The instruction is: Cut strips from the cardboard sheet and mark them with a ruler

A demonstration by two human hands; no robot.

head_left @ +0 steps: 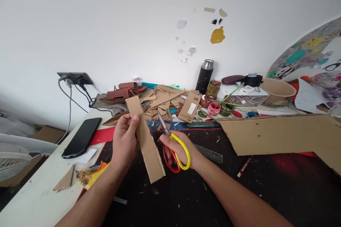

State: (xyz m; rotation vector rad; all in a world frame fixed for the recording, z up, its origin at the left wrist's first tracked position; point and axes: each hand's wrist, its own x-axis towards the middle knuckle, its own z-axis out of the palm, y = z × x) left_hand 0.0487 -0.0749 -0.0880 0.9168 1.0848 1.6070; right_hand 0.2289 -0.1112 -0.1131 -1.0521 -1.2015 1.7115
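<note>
A long, narrow cardboard strip [149, 145] is pinched in my left hand [125, 136], thumb on its face, the strip slanting down to the right. My right hand [179, 147] grips a pair of scissors [165, 129] with one yellow and one red handle. The metal blades look closed and point up and away, to the right of the strip and apart from it. Behind both hands lies a heap of cardboard scraps [166, 99]. A metal ruler [209, 153] rests on the dark mat [183, 198], partly behind my right wrist.
At left lie a black phone [82, 136] and red paper [102, 135]. A flask [205, 77], paint jars [214, 108] and a green cutter [204, 124] stand or lie at the back. A large cardboard sheet [271, 136] covers the right side, near a red pencil [244, 166].
</note>
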